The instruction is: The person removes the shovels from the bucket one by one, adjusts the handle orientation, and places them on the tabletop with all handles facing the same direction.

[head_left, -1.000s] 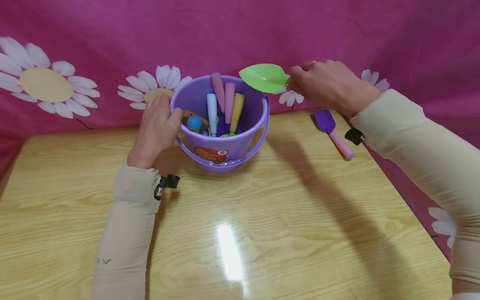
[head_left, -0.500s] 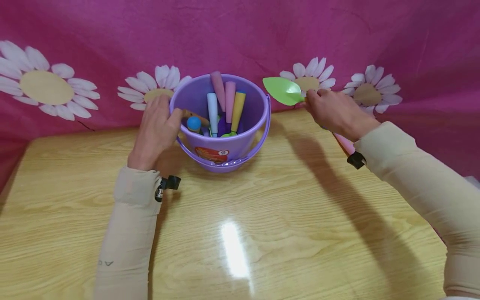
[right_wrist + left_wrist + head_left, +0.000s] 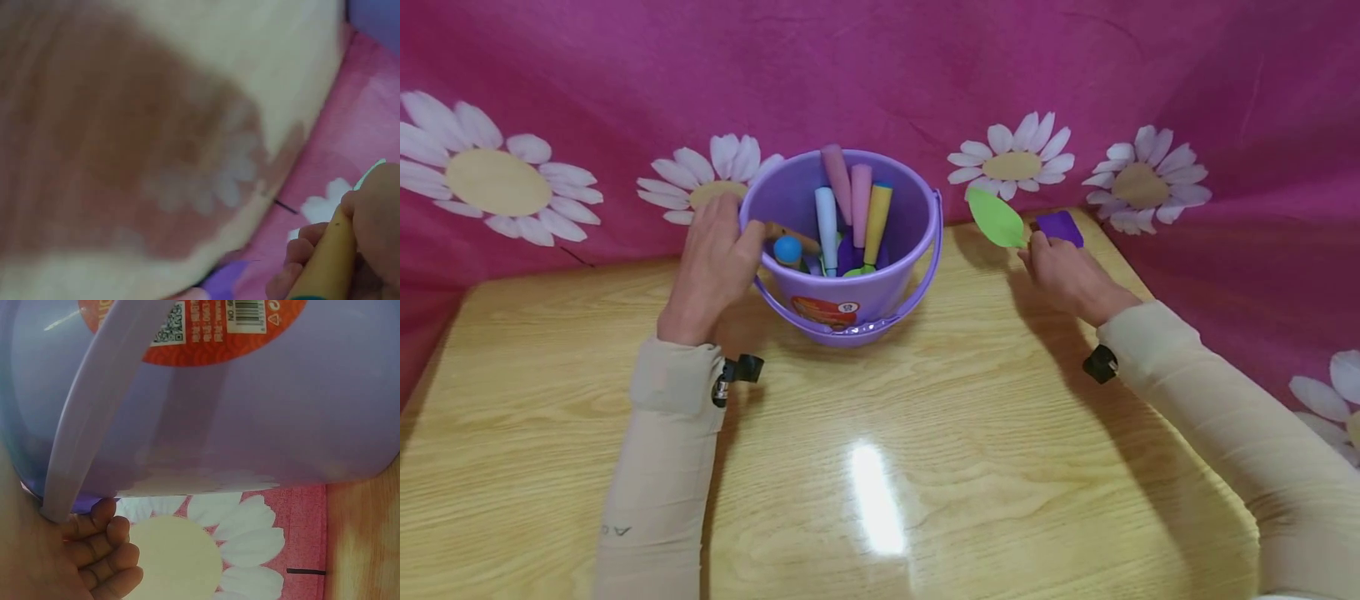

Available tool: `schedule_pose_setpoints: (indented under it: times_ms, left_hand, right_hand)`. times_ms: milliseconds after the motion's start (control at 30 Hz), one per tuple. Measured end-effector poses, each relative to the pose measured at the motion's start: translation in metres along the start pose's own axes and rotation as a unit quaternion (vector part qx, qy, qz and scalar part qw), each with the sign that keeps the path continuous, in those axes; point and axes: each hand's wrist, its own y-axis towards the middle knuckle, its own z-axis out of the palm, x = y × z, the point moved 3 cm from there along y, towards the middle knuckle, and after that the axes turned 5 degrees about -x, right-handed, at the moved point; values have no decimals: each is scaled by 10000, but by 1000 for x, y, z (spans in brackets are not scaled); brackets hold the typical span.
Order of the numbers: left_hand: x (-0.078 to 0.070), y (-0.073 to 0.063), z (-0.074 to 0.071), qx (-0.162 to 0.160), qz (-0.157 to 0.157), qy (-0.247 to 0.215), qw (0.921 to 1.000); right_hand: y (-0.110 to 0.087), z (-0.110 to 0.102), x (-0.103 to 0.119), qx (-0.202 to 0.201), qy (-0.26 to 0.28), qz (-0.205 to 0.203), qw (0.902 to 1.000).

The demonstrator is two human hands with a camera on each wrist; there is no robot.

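1. Holding the green shovel (image 3: 996, 218) by its yellow handle (image 3: 325, 269), the right hand (image 3: 1071, 275) is now further right and lower than a second ago, when the green blade was up beside the bucket's rim. Fingers and thumb are wrapped round that handle, so nothing's been let go.

2. What that means, as I read it: the shovel is well apart from the purple bucket (image 3: 880, 296) now, over by the far right corner of the table (image 3: 985, 458), just beside the purple shovel (image 3: 1060, 227). Can't tell if the two touch — or if the green blade meets the wood.

3. The left hand (image 3: 711, 262) hasn't budged. It's gripping the left side of the bucket's rim, fingers curled on the outside, and the bucket stays upright in the same spot. Probably steadying it, imo.

4. Looks-wise, the green one is bright lime with a leaf-shaped blade, narrowing towards the handle. The blade tilts up, tip pointing back left.

5. Inside the bucket: a light blue handle (image 3: 826, 229), two pink handles (image 3: 861, 204), another yellow handle (image 3: 877, 225) and something with a round blue end (image 3: 787, 249). Their lower parts are mostly hidden.
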Motion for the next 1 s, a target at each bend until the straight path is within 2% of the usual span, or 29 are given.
schedule_pose_setpoints:
  times_ms: [200, 400, 1000]
  left_hand:
    - [-2, 0, 1, 0, 23, 18, 10000]
    - [-2, -1, 0, 23, -34, 25, 10000]
    - [-2, -2, 0, 12, -106, -42, 9999]
  right_hand:
    - [-7, 16, -17, 91, 7, 404, 9991]
    - [-7, 28, -27, 345, 2, 530, 9980]
    - [-5, 34, -40, 810, -142, 855, 9929]
